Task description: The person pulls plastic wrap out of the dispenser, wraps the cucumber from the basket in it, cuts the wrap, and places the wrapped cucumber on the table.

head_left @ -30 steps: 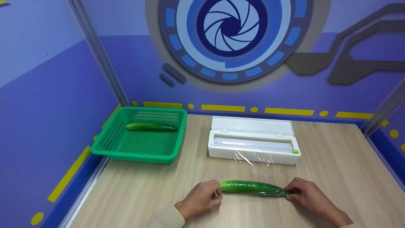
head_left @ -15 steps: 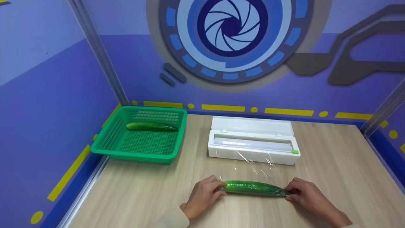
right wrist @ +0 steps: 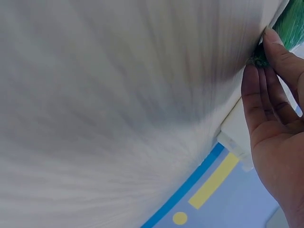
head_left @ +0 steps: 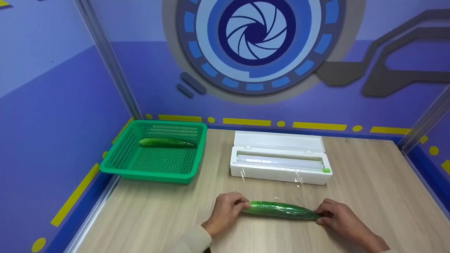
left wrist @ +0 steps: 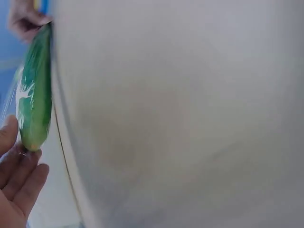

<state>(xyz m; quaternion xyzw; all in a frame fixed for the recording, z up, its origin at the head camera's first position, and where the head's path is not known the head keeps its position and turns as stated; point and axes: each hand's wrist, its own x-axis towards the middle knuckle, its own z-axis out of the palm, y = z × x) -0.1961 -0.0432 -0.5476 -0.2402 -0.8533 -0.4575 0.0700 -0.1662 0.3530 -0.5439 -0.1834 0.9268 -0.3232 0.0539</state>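
Observation:
A green cucumber (head_left: pixel 279 210) wrapped in clear cling film lies crosswise on the wooden table (head_left: pixel 158 214) near the front edge. My left hand (head_left: pixel 242 205) grips its left end between thumb and fingers. My right hand (head_left: pixel 320 217) pinches its right tip. In the left wrist view the cucumber (left wrist: pixel 35 95) runs from my left hand (left wrist: pixel 21 145) up to the other hand. In the right wrist view my right hand (right wrist: pixel 260 54) pinches the dark tip, with the green cucumber body (right wrist: pixel 293 21) beyond it.
A white cling film dispenser (head_left: pixel 279 163) stands open behind the cucumber, with short wisps of film at its front edge. A green plastic basket (head_left: pixel 116 158) at the back left holds another wrapped cucumber (head_left: pixel 165 142). Purple walls close off the left and back.
The film sheet stretched from the dispenser to the cucumber no longer shows. My left hand has moved from beside the cucumber's left end onto it. The cucumber has shifted slightly nearer to me.

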